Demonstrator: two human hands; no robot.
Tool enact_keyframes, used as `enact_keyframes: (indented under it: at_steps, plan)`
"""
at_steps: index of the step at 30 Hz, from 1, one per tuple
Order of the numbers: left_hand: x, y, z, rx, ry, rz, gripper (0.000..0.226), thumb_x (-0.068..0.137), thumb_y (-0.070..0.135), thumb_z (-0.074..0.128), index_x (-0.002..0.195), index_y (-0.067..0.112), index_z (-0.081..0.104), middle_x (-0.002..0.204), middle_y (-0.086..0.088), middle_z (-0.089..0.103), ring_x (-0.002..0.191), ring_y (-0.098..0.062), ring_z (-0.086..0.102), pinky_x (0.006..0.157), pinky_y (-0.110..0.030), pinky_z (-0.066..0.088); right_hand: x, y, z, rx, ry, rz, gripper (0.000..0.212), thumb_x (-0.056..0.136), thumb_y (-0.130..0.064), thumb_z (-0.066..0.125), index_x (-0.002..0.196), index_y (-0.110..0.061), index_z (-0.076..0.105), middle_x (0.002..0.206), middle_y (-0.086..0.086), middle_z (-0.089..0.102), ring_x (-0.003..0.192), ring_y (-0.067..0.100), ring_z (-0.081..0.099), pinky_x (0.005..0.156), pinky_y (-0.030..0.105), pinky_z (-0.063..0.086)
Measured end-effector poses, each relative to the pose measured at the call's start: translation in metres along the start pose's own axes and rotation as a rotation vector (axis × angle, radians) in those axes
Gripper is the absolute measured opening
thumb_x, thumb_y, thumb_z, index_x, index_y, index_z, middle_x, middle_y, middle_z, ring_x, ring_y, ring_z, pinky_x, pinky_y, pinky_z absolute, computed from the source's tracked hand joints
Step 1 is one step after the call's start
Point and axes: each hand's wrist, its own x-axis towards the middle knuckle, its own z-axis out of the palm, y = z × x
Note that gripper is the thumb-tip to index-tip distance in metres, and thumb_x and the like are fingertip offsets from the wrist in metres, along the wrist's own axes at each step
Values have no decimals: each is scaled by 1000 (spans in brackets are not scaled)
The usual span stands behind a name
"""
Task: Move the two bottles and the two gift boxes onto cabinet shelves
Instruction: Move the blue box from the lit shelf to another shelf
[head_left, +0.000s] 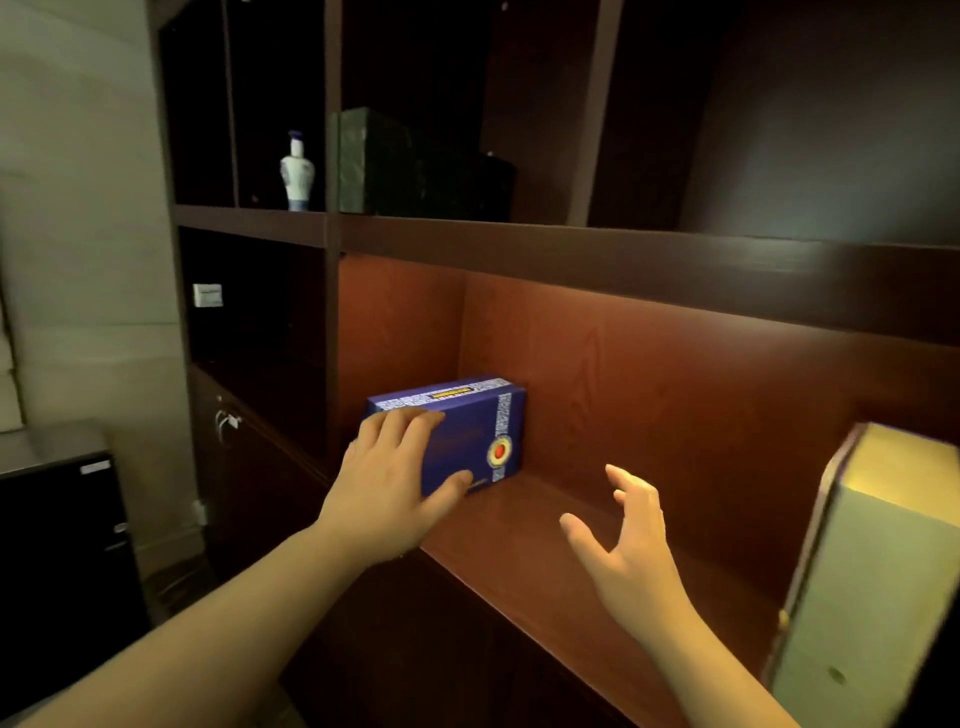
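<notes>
Left hand (387, 480) gripped blue gift box (470, 434) on lit shelf (545, 561), thumb along its lower edge. Right hand (621, 540) open, apart, empty.

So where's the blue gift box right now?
In the head view, the blue gift box stands on the lit wooden shelf, at its left end against the back panel, with the left hand on its front.

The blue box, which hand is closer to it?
Left. The left hand rests on the blue box; the right hand is open, off to its right, not touching.
</notes>
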Motion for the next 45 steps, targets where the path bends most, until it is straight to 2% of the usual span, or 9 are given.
enact_keyframes:
  at_steps: [6, 15, 20, 26, 30, 32, 35, 39, 45]
  plan:
    - [75, -72, 59, 7, -27, -108, 69, 87, 58, 61, 142, 19, 43, 145, -3, 46, 133, -27, 37, 106, -46, 36, 122, 55, 87, 95, -43, 40, 71, 88, -44, 71, 147, -23, 38, 140, -9, 38, 133, 16, 41, 107, 43, 41]
    - [177, -154, 140, -25, -33, -187, 82, 77, 73, 49, 140, 20, 44, 138, -1, 48, 127, -26, 42, 99, -42, 39, 264, 114, 186, 81, -104, 128, 69, 88, -48, 68, 146, -24, 38, 149, 1, 40, 133, 20, 43, 106, 43, 43]
    - [207, -202, 198, -22, -213, -295, 93, 72, 79, 55, 146, 30, 28, 148, 0, 34, 134, -27, 31, 103, -46, 39, 339, 146, 236, 169, -71, 357, 68, 93, -45, 66, 149, -24, 35, 153, 3, 43, 129, 21, 48, 89, 31, 40]
    - [226, -251, 236, 58, -446, -292, 103, 71, 76, 63, 154, 35, 17, 165, 1, 2, 150, -32, 0, 111, -62, 31, 397, 192, 277, 207, -65, 528, 74, 96, -38, 64, 157, -23, 24, 163, 3, 32, 143, 27, 37, 109, 41, 37]
    - [231, -260, 244, 36, -504, -230, 91, 77, 68, 63, 152, 38, 22, 167, 3, 1, 151, -32, -10, 113, -65, 26, 419, 210, 299, 319, -81, 618, 82, 96, -40, 64, 160, -25, 16, 167, 4, 24, 147, 27, 31, 110, 39, 32]
    - [231, -262, 244, 46, -507, -211, 86, 80, 65, 62, 151, 37, 23, 167, 3, 5, 151, -32, -11, 113, -65, 27, 425, 213, 310, 413, -35, 668, 84, 93, -40, 68, 159, -25, 18, 165, 5, 27, 143, 26, 37, 103, 36, 35]
    - [230, -265, 246, 37, -503, -187, 86, 81, 68, 59, 152, 37, 21, 166, 5, 7, 151, -30, -11, 113, -65, 26, 427, 218, 320, 469, 46, 704, 78, 90, -38, 72, 154, -23, 30, 146, 5, 46, 113, 19, 52, 87, 32, 41]
    - [227, -271, 246, -56, -410, -180, 80, 82, 69, 56, 150, 33, 35, 163, 3, 20, 152, -27, -3, 115, -60, 26, 421, 224, 314, 466, 132, 718, 49, 88, -34, 74, 129, -22, 49, 119, 1, 60, 93, 10, 59, 65, 27, 44]
    - [229, -275, 246, -419, -156, -295, 57, 88, 49, 67, 137, 24, 55, 164, 0, 14, 150, -22, 5, 115, -44, 23, 378, 225, 275, 432, 278, 731, 43, 83, -41, 72, 119, -19, 60, 114, 9, 69, 98, 26, 68, 81, 42, 56]
